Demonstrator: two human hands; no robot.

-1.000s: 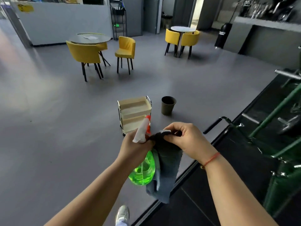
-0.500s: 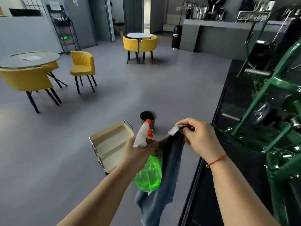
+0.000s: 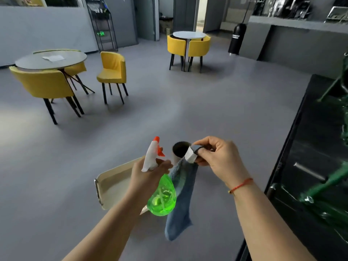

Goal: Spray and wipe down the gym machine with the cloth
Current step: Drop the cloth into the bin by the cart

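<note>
Between your two hands a blue-grey cloth (image 3: 180, 213) hangs straight down, its white-tagged top corner pinched by your right hand (image 3: 220, 161), thumb against fingertips. Your left hand (image 3: 148, 178) curls its fingers round the neck of a see-through green spray bottle (image 3: 162, 198), just beside the cloth. Under your left fingers lies a cream tray (image 3: 97, 187). Just beyond your right fingertips stands a dark cup (image 3: 174, 157), its contents hidden in shadow. Well right of your right fingers stand the green bars of the gym machine (image 3: 327, 185).
</note>
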